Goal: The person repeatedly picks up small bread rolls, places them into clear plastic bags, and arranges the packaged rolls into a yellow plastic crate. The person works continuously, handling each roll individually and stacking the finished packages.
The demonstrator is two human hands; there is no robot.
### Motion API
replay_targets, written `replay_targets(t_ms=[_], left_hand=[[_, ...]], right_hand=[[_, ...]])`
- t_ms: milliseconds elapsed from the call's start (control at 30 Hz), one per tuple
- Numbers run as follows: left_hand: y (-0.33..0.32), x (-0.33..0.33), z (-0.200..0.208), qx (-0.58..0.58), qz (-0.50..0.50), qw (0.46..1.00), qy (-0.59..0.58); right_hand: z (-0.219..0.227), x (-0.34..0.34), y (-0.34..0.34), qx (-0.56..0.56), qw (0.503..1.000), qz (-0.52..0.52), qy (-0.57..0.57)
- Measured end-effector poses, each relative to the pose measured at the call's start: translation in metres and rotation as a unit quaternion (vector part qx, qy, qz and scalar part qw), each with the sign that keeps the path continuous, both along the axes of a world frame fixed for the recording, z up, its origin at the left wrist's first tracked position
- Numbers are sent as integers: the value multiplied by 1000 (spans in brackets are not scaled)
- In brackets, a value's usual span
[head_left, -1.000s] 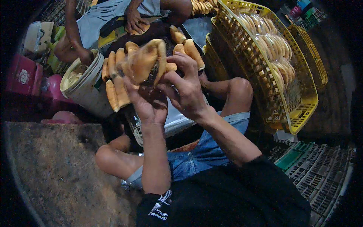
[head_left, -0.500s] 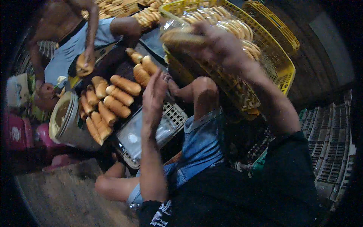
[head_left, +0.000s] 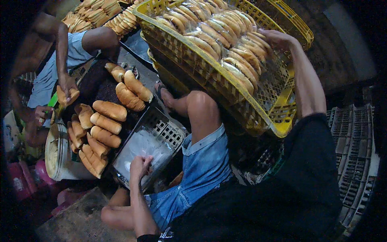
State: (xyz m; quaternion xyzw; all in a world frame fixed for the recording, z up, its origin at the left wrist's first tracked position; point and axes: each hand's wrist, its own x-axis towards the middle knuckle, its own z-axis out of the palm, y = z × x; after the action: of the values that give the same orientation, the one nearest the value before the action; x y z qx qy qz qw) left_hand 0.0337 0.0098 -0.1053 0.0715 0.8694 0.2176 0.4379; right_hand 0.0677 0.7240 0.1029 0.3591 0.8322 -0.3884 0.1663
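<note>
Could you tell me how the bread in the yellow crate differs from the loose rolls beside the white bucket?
The bagged bread is packed in clear plastic inside the yellow crate, under the right hand. The loose rolls lie bare, lower down, near the left hand. Both are golden-brown long rolls.

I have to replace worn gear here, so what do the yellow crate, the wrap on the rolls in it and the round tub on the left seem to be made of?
The yellow crate looks like moulded plastic: even colour, lattice walls. The wrap under the right hand seems thin clear plastic film, glossy and wrinkled. The tub looks like pale plastic, matt and soiled, though that is less sure.
</note>
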Motion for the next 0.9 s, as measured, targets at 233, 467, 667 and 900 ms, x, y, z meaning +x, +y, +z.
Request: replay_targets(t_ms=[233, 467, 667, 900], left_hand=[[12, 30, 78, 197, 77, 975, 70], [33, 42, 118, 318, 132, 845, 410], [21, 28, 107, 658, 479, 580, -31], [-25, -32, 115, 502, 567, 537, 373]], right_hand=[[35, -25, -170, 467, 863, 149, 124], [4, 6, -500, -4, 846, 474, 246], [-50, 11, -512, -460, 833, 32, 306], [-68, -30, -533, -295, 881, 146, 339]])
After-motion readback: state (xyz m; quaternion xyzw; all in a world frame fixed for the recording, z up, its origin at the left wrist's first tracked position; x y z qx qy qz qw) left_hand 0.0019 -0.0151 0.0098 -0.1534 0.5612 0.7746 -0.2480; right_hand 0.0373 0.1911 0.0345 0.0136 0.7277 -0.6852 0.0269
